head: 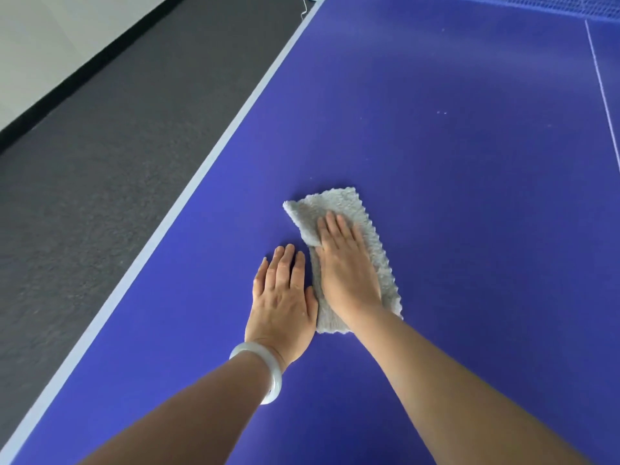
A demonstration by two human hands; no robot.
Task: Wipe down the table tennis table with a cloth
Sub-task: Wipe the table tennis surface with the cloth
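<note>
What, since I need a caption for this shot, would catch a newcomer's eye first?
The big blue table fills most of the view, with a grey cloth lying on it near the middle. The right hand presses flat on the cloth, and the left hand rests flat on the table just left of it, a pale bangle on its wrist.

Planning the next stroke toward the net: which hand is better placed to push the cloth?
The right hand, most likely. It lies flat on top of the grey cloth, fingers pointing toward the net. The left hand rests flat on the bare blue table beside the cloth, not on it.
</note>
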